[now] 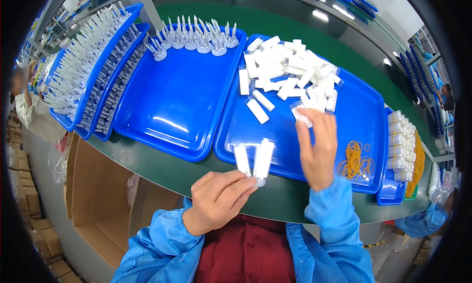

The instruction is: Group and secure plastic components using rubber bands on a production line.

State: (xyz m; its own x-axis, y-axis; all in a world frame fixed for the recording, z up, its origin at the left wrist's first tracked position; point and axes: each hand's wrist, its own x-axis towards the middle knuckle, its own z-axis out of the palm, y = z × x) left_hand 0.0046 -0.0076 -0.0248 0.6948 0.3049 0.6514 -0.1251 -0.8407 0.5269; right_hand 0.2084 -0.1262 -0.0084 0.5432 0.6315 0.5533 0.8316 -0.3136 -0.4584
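Observation:
Near the tray's front edge, my left hand (219,199) pinches a small bunch of white oblong pieces (264,157) at their lower ends. They stand upright and fan slightly apart; their exact kind is unclear. My right hand (318,147) reaches over the right blue tray (364,86), its thumb and fingers closed on one white piece with a clear end (301,114). Just beyond lies a loose heap of similar white pieces (280,61). A pile of yellow-brown rubber bands (353,160) rests in the same tray, right of my right hand.
Left of it, another blue tray (172,101) holds several clear-based parts with upright stems (191,39) along its far side. Stacked trays of similar parts (93,61) stand farther left. White bundles (399,145) sit at the right. An open cardboard box (103,204) is below the green table edge.

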